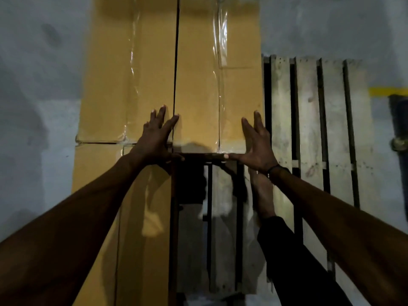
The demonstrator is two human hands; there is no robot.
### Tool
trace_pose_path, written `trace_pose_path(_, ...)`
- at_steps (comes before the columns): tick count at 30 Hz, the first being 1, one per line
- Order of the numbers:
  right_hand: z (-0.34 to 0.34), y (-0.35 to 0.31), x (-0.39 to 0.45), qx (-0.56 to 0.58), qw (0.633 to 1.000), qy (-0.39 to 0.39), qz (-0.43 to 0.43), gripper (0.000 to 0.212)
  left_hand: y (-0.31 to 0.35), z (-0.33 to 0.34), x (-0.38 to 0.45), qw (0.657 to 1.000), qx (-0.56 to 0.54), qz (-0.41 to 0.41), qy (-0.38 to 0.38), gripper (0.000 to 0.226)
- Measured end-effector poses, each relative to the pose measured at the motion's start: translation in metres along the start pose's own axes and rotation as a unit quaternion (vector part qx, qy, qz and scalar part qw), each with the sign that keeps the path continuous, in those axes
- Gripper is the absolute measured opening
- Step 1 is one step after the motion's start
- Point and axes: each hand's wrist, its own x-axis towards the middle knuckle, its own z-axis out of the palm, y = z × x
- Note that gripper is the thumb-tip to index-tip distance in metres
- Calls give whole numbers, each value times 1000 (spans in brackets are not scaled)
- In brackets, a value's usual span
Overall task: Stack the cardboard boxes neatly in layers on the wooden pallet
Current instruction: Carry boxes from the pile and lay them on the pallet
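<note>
Fingers are spreading wide and flat, left hand (155, 138) pressing across the seam beside the left box (128, 74), right hand (256, 142) lying on the right box (218, 85), thumb at its near edge. Both boxes are sitting on the wooden pallet (309, 120). Uneven pushing risks skewing this box, opening the seam or overhanging slats.

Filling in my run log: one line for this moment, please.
stage: seating box | left hand: flat on box top | right hand: flat at near-right corner | pallet: right slats bare
</note>
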Motion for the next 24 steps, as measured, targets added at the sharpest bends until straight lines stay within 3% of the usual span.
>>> trace_pose_path(10,6,13,11,16,998,34,-51,124,-4,4,2,1000,0,7,27,128)
trace_pose_path(17,-1,10,27,11,1000,1,-8,133,2,2,3,998,26,2,50,106)
trace_pose_path(24,-11,-2,30,-63,995,-67,36,146,10,-4,6,998,48,-31,26,110)
